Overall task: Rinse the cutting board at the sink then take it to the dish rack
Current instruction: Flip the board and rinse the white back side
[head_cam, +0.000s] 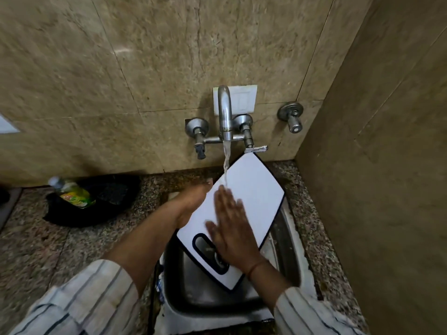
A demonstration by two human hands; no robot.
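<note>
A white cutting board (256,189) with a dark blue rim and a handle slot lies tilted over the steel sink (193,281). My left hand (193,201) grips its left edge from beneath and behind. Flat on the board's face rests my right hand (229,221), fingers spread, palm down, holding nothing. Water runs from the wall tap (224,110) and lands on the board just above my right fingertips.
A green dish-soap bottle (72,192) lies in a black tray (108,201) on the speckled granite counter (36,238) to the left. Tap handles (199,141) stick out from the tiled wall. A side wall (387,165) closes in on the right.
</note>
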